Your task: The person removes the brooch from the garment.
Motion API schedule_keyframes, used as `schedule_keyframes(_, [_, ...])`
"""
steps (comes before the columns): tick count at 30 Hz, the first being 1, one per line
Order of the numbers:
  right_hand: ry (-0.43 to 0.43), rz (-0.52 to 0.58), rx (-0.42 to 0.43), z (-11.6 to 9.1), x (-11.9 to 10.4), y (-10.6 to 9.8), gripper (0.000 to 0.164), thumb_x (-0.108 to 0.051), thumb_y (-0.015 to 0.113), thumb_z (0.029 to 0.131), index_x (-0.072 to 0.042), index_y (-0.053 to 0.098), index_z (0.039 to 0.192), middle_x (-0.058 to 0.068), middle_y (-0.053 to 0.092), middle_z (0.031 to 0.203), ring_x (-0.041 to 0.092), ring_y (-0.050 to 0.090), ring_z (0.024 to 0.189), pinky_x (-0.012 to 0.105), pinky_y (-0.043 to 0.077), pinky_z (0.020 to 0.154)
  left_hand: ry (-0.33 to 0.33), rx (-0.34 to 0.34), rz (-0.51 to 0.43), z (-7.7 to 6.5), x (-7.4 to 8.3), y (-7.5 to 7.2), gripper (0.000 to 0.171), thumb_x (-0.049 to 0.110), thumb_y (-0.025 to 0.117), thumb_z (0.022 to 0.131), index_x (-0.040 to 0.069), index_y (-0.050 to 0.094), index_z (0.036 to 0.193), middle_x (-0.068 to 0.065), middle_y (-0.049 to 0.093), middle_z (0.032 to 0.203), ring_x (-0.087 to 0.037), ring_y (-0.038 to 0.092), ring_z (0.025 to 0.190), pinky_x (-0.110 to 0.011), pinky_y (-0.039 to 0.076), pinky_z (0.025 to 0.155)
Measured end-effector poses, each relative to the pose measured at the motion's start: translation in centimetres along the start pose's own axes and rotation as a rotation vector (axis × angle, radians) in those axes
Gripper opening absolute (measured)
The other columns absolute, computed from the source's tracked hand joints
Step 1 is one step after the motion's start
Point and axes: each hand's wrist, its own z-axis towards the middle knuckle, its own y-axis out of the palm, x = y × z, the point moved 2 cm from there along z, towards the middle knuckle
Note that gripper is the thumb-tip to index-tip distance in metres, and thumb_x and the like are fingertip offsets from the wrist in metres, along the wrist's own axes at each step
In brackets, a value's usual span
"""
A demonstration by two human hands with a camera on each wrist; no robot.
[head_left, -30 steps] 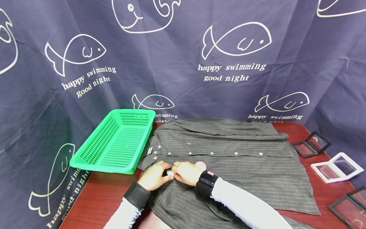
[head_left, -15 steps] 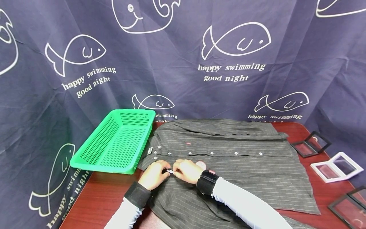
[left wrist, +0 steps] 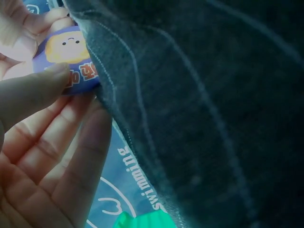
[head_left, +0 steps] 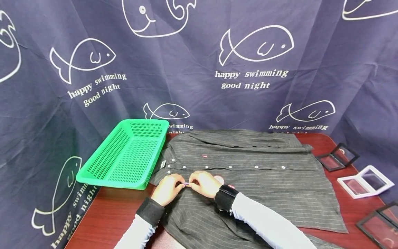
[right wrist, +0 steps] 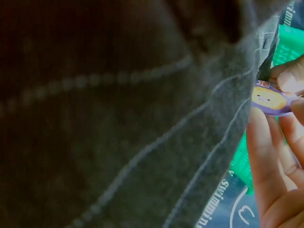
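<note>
Purple round badge point(left wrist: 69, 52), pinched by thumb and fingers of both left hand point(head_left: 169, 188) and right hand point(head_left: 203, 183), between the two, at the striped shirt point(head_left: 264, 197); contact with the cloth hard to tell. Almost edge-on in the head view, long axis nearly level, left to right; printed side toward both wrist cameras, inverted in the left, upright in the right. Versus half a second ago: thinner outline, purple instead of whitish, fingertips closer together.
</note>
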Motion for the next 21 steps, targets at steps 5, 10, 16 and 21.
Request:
schedule_keyframes(5, [0.085, 0.106, -0.010, 0.2, 0.4, 0.1, 0.007, -0.010, 0.072, 0.083, -0.011, 0.066, 0.080, -0.001, 0.067, 0.075, 0.004, 0.057, 0.067, 0.018, 0.046, 0.064, 0.012, 0.004, 0.001, 0.1, 0.0, 0.0, 0.009, 0.011, 0.077, 0.080, 0.015, 0.070, 0.080, 0.004, 0.067, 0.081, -0.011, 0.063, 0.076, -0.028, 0.051, 0.069])
schedule_keyframes(10, [0.159, 0.207, -0.018, 0.2, 0.9, 0.3, 0.007, -0.005, 0.072, 0.079, -0.006, 0.066, 0.080, 0.002, 0.069, 0.070, -0.002, 0.052, 0.062, 0.015, 0.044, 0.059, 0.006, 0.006, 0.000, 0.1, -0.1, 0.1, 0.009, 0.012, 0.077, 0.081, 0.015, 0.069, 0.080, 0.004, 0.067, 0.081, -0.011, 0.063, 0.076, -0.029, 0.051, 0.069])
schedule_keyframes(16, [0.180, 0.224, -0.014, 0.3, 1.1, 0.4, 0.007, -0.001, 0.071, 0.077, -0.005, 0.066, 0.079, 0.004, 0.069, 0.069, -0.002, 0.050, 0.060, 0.015, 0.042, 0.057, 0.001, 0.014, -0.002, 0.1, -0.2, 0.3, 0.009, 0.013, 0.077, 0.081, 0.015, 0.068, 0.079, 0.004, 0.066, 0.081, -0.012, 0.064, 0.076, -0.029, 0.051, 0.069])
schedule_keyframes(21, [0.186, 0.213, -0.025, 0.3, 1.2, 0.4, 0.004, -0.002, 0.068, 0.077, -0.003, 0.065, 0.078, 0.004, 0.068, 0.069, -0.003, 0.049, 0.060, 0.014, 0.042, 0.058, -0.002, 0.008, -0.002, 0.1, -0.3, 0.4, 0.009, 0.011, 0.077, 0.080, 0.015, 0.069, 0.080, 0.003, 0.067, 0.082, -0.012, 0.064, 0.078, -0.030, 0.051, 0.070])
